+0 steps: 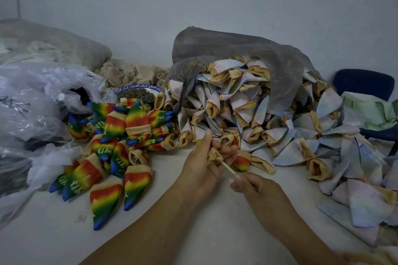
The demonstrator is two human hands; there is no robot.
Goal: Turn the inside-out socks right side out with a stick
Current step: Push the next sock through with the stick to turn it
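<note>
- Grips one sock (214,155), bunched and beige, in the left hand (204,163); fingers curled round it, thumb raised, just above the bench (193,232) at centre.
- Pinches one stick (227,168) at its near end with the right hand (253,186), thumb and curled fingers closed on it; far end buried in the bunched sock.
- Tally at the centre: two hands, one stick, one sock on it.
- Just right of the left hand, one rainbow sock (242,162) with a beige cuff, down on the bench; separate or part of the gripped one, hard to tell.
- Left of the hands, a heap of rainbow socks (112,146), right side out, white lettering on several; roughly two dozen, overlapping too much for an exact count.
- Behind and to the right, a pile of inside-out socks (258,114), pale with beige cuffs, spilling from one grey mesh bag (237,49) across the bench; many dozens, beyond counting.
- Far left, crumpled clear plastic bags (32,103), at least two.
- One blue-rimmed plate (137,86) behind the rainbow heap, something dark on it.
- One heap of beige fabric (133,73) behind the plate, one grey sack (53,38) further back left.
- One blue chair (364,82) at far right, green sheets (370,109) just in front of it.
</note>
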